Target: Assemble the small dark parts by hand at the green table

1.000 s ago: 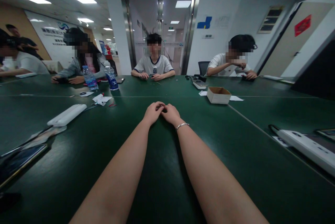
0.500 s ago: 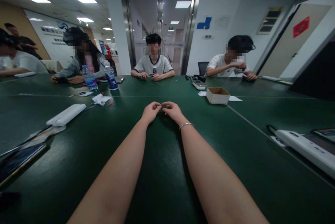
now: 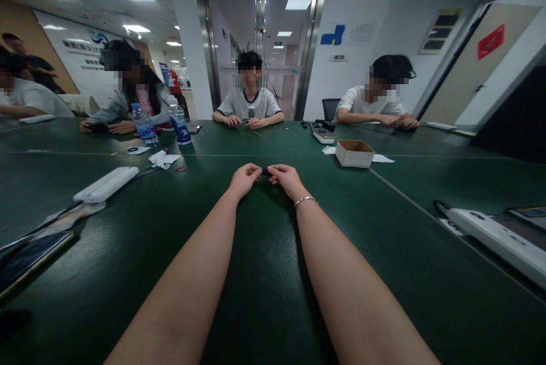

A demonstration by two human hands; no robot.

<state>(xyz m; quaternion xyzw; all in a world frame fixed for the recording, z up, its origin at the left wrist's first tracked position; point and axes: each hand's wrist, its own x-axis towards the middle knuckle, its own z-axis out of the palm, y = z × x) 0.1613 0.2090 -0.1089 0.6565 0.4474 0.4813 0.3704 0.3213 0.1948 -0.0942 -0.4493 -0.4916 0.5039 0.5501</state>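
Both my arms reach forward over the green table point(image 3: 264, 274). Between my fingertips is a small black object point(image 3: 265, 171), too small and dark for me to tell its kind. My left hand point(image 3: 246, 179) pinches its left end, thumb and fingers closed. My right hand point(image 3: 288, 179), with a silver bracelet point(image 3: 305, 200) at the wrist, pinches the right end. The fingers partly hide the object.
An open cardboard box point(image 3: 355, 154) stands ahead to the right. White power strips point(image 3: 106, 184) lie at left and right. Two water bottles point(image 3: 181, 126), paper scraps point(image 3: 164, 159) and a phone point(image 3: 34, 260) are on the left. Several people sit around the table.
My hands have moved slightly apart, the right one a little to the right, and more of the black object shows between them. The co-worker at right has lowered a raised hand.
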